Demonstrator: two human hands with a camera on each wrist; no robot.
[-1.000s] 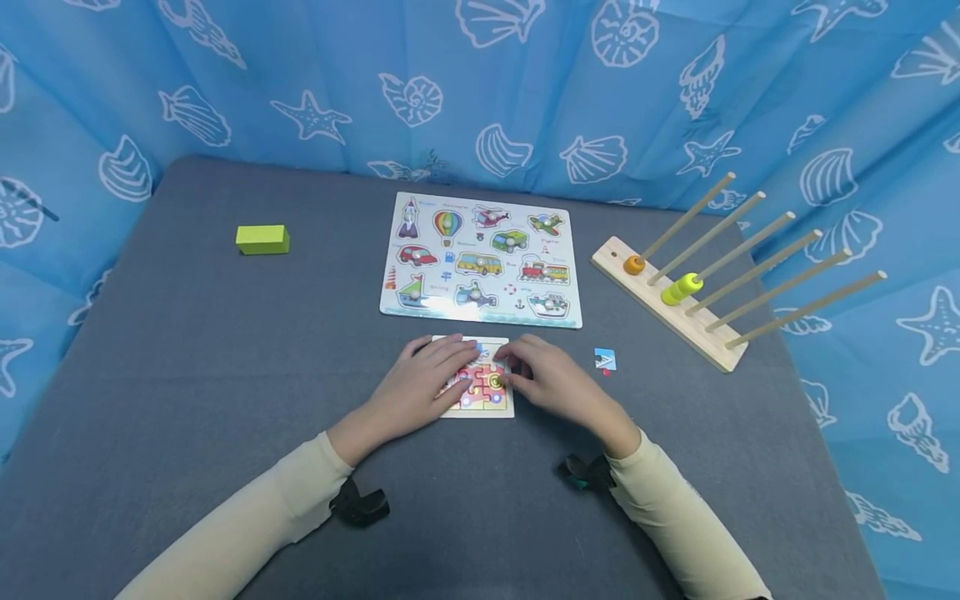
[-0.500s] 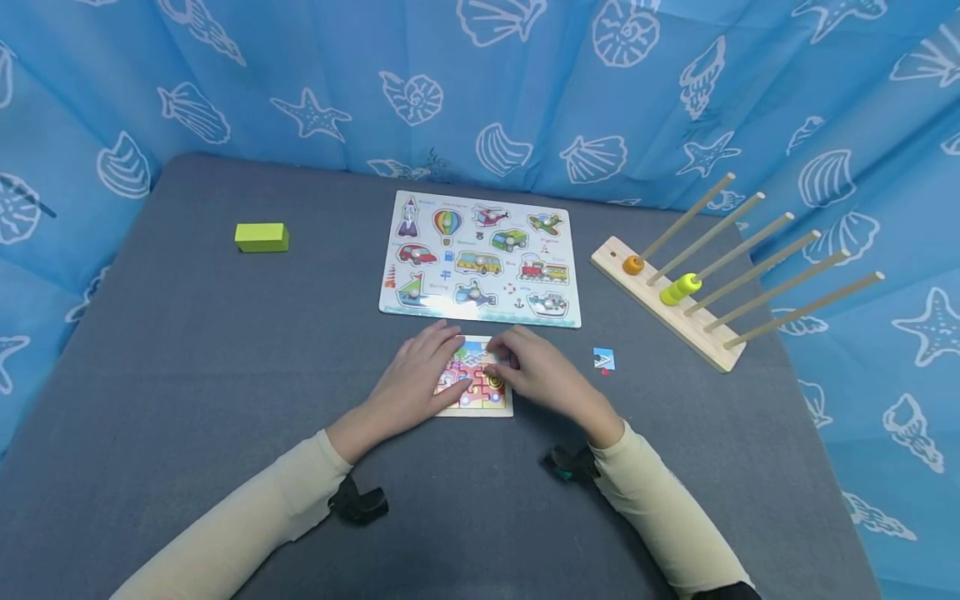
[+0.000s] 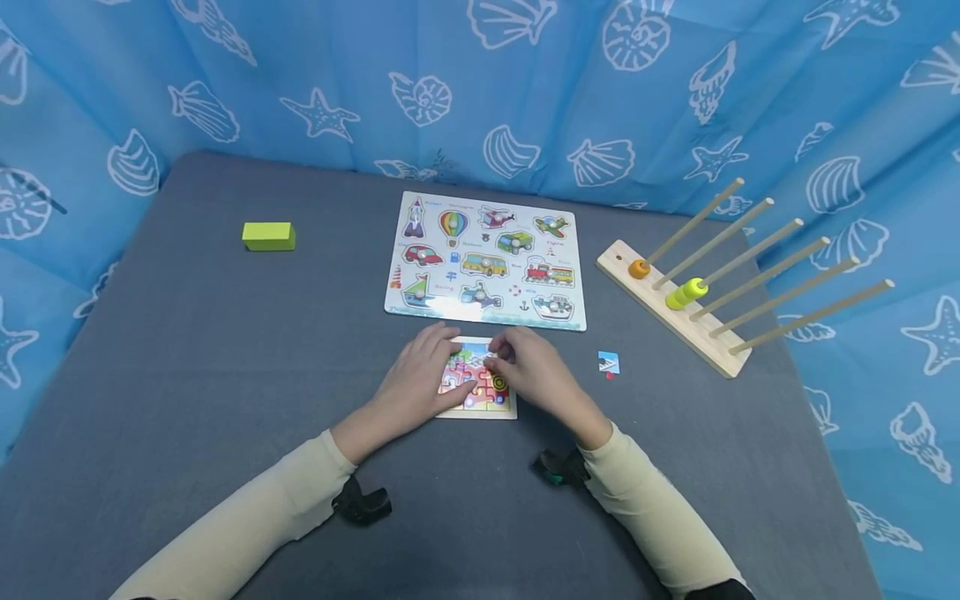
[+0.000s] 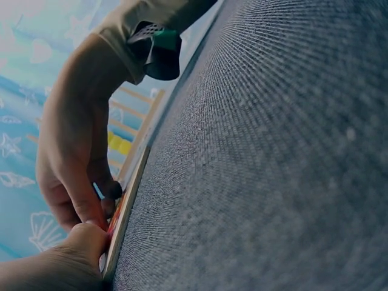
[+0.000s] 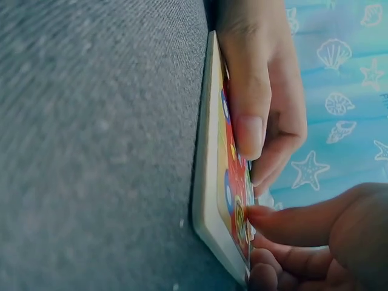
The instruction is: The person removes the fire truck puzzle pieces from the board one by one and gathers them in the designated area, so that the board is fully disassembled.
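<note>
The jigsaw board (image 5: 207, 163) is in the middle of the bench (image 3: 225, 375). It is flat and has a pale rim that looks like wood. Inside the rim are shiny, knobbly-edged jigsaw pieces (image 3: 468, 371), lots of them red. The left hand (image 3: 408, 379) lies over the board's 9 o'clock side, spread out, with its long thumb pressing the pieces. The right hand (image 3: 536, 371) is at 3 o'clock, finger and thumb bent close over the board; its own fingers hide the tips, so I can't tell if it pinches a piece.

The bench has a dark grey cloth with bumpy, stripy threads. From the jigsaw board, a loose piece (image 3: 609, 362), blue, lies flat near 3 o'clock. At 12 o'clock is a big, glossy picture board (image 3: 432, 229), and in it sit shapes like a bus, a train and a balloon. Between 2 and 3 o'clock is a long wooden rack (image 3: 699, 336) with six thin sticks. One stick holds a round orange bead (image 3: 639, 268); another holds yellow-green beads (image 3: 686, 294). A smooth green block (image 3: 268, 237) is at 10 o'clock.
</note>
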